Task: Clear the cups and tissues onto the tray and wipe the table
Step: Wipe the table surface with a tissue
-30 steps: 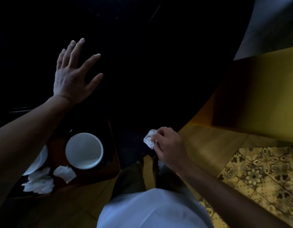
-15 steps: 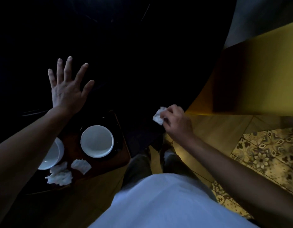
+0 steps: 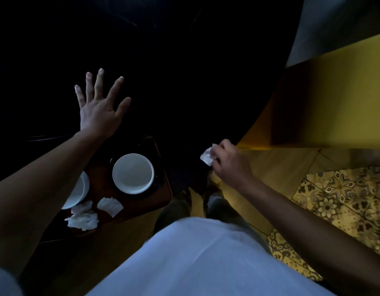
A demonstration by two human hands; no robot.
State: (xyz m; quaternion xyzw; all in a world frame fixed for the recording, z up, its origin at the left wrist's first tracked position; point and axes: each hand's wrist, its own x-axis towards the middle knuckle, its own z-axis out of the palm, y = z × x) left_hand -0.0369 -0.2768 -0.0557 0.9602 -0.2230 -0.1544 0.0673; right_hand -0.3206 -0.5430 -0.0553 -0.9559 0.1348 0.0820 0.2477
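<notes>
The dark table [image 3: 184,71] filled the whole upper left and centre of the frame, so black that no surface detail showed on it. Down the right side ran a yellow wall [image 3: 334,99], and below it a wooden floor [image 3: 280,167] gave way to patterned floral tiles [image 3: 338,206] at the lower right. The person's white shirt [image 3: 195,259] took up the bottom centre.

At the lower left sat a reddish-brown tray [image 3: 163,189], partly covered by the left forearm. On it stood a white cup [image 3: 133,173] seen from above on a dark saucer, and to its left a second white cup [image 3: 80,192], half hidden behind the arm. Below the cups, near the tray's bottom edge, lay crumpled tissues [image 3: 83,220] in a small heap, with another folded tissue [image 3: 110,206] just beside them.

The left hand [image 3: 99,112] was held flat over the table in the left centre, palm down, fingers fully spread and holding nothing; whether it touched the surface could not be told. The right hand [image 3: 229,163], right of centre at the table's edge, was closed, pinching a small white tissue [image 3: 206,157] between thumb and fingers.
</notes>
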